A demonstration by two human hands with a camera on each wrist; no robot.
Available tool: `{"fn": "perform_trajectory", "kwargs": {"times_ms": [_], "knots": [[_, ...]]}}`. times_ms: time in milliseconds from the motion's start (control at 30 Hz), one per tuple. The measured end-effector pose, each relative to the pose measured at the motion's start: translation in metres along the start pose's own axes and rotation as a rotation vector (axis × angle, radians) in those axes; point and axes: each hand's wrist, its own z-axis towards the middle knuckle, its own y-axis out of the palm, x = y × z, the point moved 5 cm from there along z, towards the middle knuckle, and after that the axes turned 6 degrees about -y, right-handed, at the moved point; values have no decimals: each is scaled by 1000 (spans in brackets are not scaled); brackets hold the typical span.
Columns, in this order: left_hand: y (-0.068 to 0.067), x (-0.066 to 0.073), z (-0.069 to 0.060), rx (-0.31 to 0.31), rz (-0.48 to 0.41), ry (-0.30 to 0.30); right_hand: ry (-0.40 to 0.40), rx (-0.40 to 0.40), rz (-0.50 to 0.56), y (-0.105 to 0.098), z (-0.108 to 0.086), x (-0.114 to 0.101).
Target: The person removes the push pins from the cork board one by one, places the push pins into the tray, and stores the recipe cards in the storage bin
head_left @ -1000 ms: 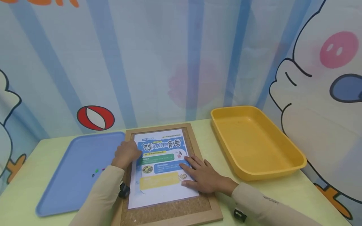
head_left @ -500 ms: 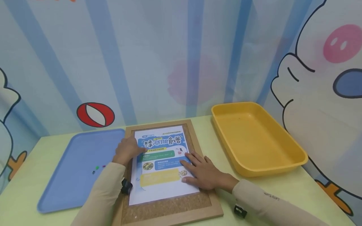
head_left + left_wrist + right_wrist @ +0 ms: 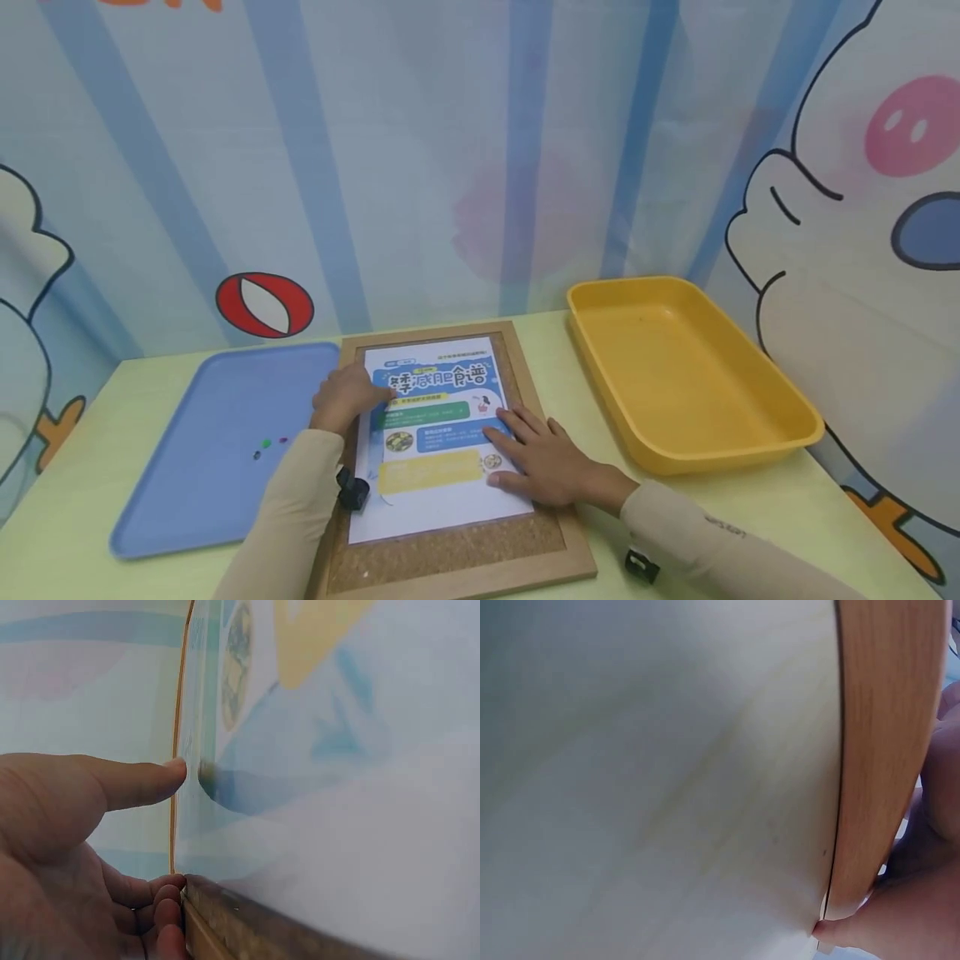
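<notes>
A glossy printed sheet [image 3: 435, 515] with a blue heading lies on a wood-framed cork board [image 3: 450, 557]. At the board's left side is my left hand [image 3: 343, 400]. Its thumb [image 3: 154, 784] stretches straight over the sheet, the tip at or just above the surface, with a dark reflection beside it. The other fingers rest bent at the board's edge in the left wrist view. My right hand [image 3: 546, 460] lies with spread fingers on the sheet's right edge and the frame. In the right wrist view, only part of that hand shows beside the wooden frame [image 3: 885, 735].
A blue tray [image 3: 187, 492] stands left of the board, bearing a few tiny pieces: one green [image 3: 266, 443], one pink [image 3: 282, 440], one dark. To the right is a deep yellow tray [image 3: 675, 392]. A printed curtain [image 3: 427, 167] hangs behind the pale yellow table [image 3: 56, 529].
My left thumb has reached out to the right over the sheet, away from its left edge. The right hand keeps its place. The head view has shifted slightly.
</notes>
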Motion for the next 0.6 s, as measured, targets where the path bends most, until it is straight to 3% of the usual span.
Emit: {"fn": "perform_trajectory", "kwargs": {"times_ms": [200,600], "knots": [[2,-1,4,-12,-75,-25,4,0,-1,-2,-1,2],[0,-7,7,-26,-165,-12,-5,9,7,-2,0,-1]]}}
